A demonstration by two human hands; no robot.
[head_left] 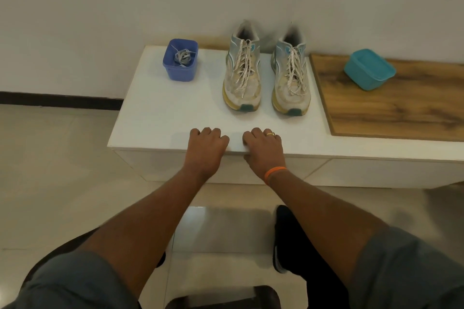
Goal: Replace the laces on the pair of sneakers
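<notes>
Two worn white and pale-blue sneakers stand side by side on a white bench (pixel 160 118), toes toward me. The left sneaker (pixel 241 88) and the right sneaker (pixel 290 90) both carry white laces, threaded and hanging loose. A blue tub (pixel 180 71) at the back left holds a bundle of grey-white laces (pixel 182 56). My left hand (pixel 206 144) and my right hand (pixel 263 145) rest on the bench's front edge, fingers loosely curled, holding nothing. Both hands are a short way in front of the sneakers.
A teal lidded box (pixel 369 69) sits on a wooden panel (pixel 381 110) at the right of the bench. A white wall backs the bench. Tiled floor lies to the left and below, with my dark shoe (pixel 282 238) near a stool.
</notes>
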